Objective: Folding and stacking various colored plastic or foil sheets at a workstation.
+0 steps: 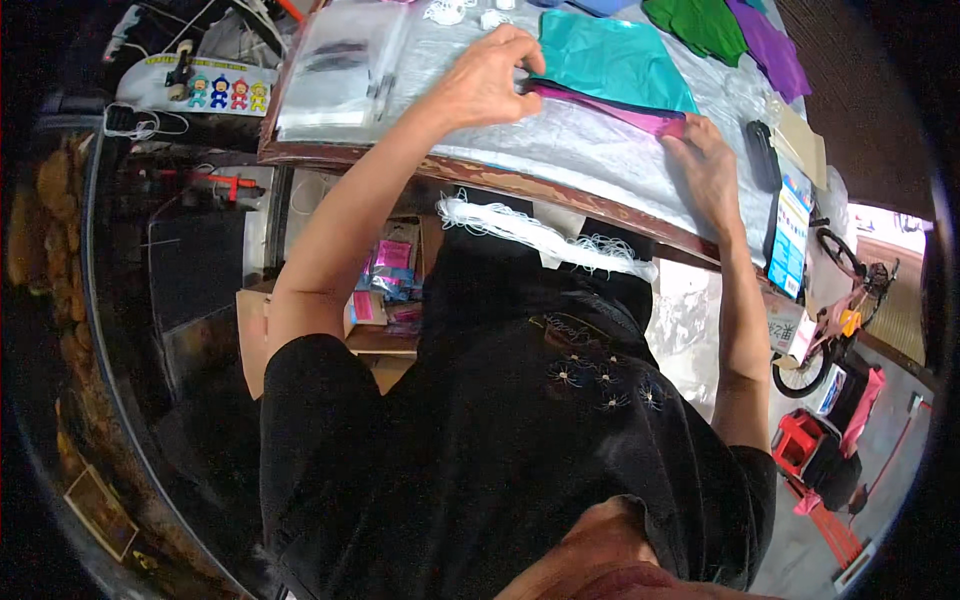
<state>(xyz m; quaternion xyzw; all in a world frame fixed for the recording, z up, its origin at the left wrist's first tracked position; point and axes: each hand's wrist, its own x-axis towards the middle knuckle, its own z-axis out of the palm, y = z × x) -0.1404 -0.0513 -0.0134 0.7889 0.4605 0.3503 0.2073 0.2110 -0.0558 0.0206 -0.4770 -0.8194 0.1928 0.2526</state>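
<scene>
A teal cloth piece (610,55) lies on the table, and a dark line runs along its near edge. From under that edge shows a strip of pink cloth (630,115). My left hand (490,82) is at the near left corner, its bent finger and thumb closed around the edge. At the near right corner my right hand (705,165) pinches the pink cloth and the edge between thumb and fingers. Whether the teal and pink parts are one piece I cannot tell.
Green cloth (695,28) and purple cloth (770,50) lie at the back right. Clear plastic bags (335,75) are at the table's left. A black object (763,155) stands near the right edge. White cords (540,232) lie across my lap, above an open carton (395,345).
</scene>
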